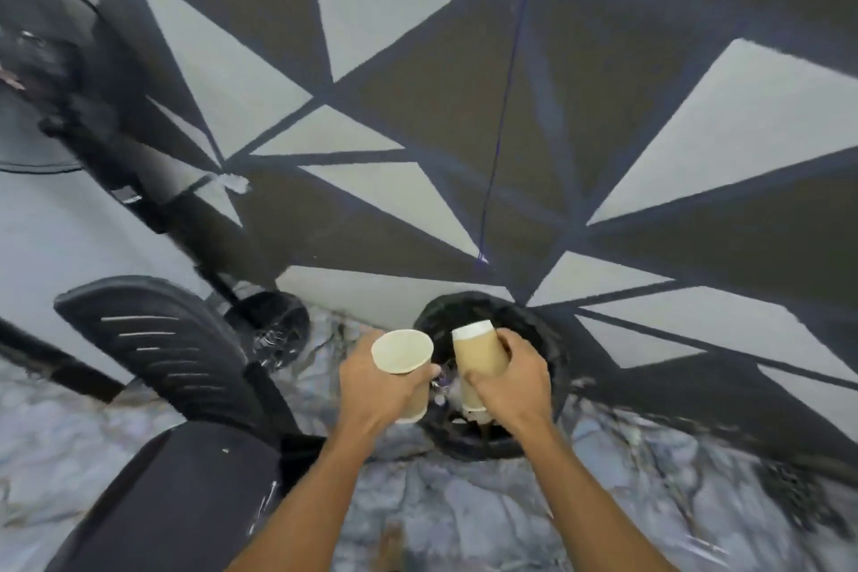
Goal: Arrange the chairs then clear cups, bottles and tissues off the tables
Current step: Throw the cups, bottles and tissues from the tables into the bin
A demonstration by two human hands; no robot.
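as the brown paper cups (pixel 478 355) hang directly over the black bin (pixel 552 367), the right hand (pixel 513 381) grips them, nearer the mouth; the left hand (pixel 371 386) clutches a pale cup (pixel 403 351) beside its rim.

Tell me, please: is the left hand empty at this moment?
No, the left hand grips a paper cup beside the black bin, its open mouth toward the camera.
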